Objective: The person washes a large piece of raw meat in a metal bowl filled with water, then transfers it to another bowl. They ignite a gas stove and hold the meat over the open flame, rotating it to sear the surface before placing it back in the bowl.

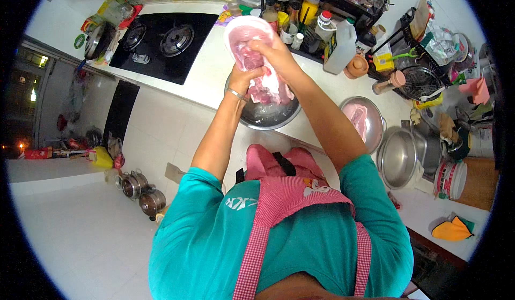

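White counter (210,68) runs across the kitchen, a black stove (155,54) at left and bottles (310,9) crowding the back. From my remote seat I have both hands on the meat (251,61), over a steel bowl (287,119); whether its lower end touches the bowl, I cannot tell. The left hand (248,80) is closed on the near left side, the right hand (274,57) clasps the right, thumb on top. I judge the step as handling the meat above the bowl; the next move calls for a firm two-handed hold, since it could slip. The bowl holds what looks like clear water. To its right, a pan (377,126) contains a pale slab (355,119), with a basin (399,160) just beside. A jug's (340,48) contents I cannot tell.
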Available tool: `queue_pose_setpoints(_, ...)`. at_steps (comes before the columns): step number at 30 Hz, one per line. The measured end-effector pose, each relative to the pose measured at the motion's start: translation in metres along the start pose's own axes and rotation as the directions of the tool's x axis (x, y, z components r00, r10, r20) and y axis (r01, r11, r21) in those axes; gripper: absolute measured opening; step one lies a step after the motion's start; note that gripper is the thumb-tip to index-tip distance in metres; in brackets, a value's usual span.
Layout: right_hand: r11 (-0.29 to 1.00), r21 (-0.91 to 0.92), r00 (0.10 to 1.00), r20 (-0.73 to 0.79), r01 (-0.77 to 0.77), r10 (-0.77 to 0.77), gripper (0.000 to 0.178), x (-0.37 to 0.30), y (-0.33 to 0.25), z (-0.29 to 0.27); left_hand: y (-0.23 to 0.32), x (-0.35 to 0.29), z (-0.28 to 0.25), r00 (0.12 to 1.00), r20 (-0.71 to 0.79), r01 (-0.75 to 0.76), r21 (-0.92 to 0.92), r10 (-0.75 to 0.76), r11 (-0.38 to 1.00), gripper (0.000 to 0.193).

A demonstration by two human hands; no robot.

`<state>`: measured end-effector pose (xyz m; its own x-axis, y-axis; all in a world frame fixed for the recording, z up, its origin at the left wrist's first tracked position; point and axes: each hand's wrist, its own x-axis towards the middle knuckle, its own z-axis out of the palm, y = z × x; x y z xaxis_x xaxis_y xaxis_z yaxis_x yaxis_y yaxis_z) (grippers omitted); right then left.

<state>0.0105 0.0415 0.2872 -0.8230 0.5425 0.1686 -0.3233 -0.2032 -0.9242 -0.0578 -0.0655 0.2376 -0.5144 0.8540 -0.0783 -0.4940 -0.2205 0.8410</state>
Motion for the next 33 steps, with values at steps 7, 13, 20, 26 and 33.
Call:
queue_pose_setpoints(7, 0.812, -0.583, 0.939, 0.284, 0.009, 0.193, 0.085, -0.038, -0.029, -0.011, -0.008, 0.009, -0.022, 0.998, -0.060, -0.048, -0.369, 0.028, 0.928, 0.049)
queue_pose_setpoints(13, 0.908, -0.416, 0.984, 0.175, 0.050, 0.026, 0.094, -0.047, 0.034, -0.029, -0.006, 0.018, -0.012, 0.991, -0.130, -0.083, -0.435, 0.028, 0.897, 0.037)
queue_pose_setpoints(20, 0.874, -0.472, 0.973, 0.121, -0.118, 0.196, 0.083, -0.056, 0.039, -0.036, -0.018, 0.022, -0.016, 0.991, -0.129, -0.078, -0.434, 0.023, 0.897, 0.034)
queue_pose_setpoints(26, 0.809, -0.588, 1.000, 0.017, -0.004, 0.018, 0.080, -0.062, 0.056, -0.038, -0.016, 0.019, -0.007, 0.989, -0.148, -0.065, -0.438, 0.000, 0.897, 0.036)
queue_pose_setpoints(33, 0.771, -0.637, 0.997, -0.074, -0.020, -0.036, 0.066, -0.066, 0.064, -0.037, -0.024, 0.020, -0.009, 0.986, -0.163, -0.059, -0.463, -0.020, 0.884, 0.038)
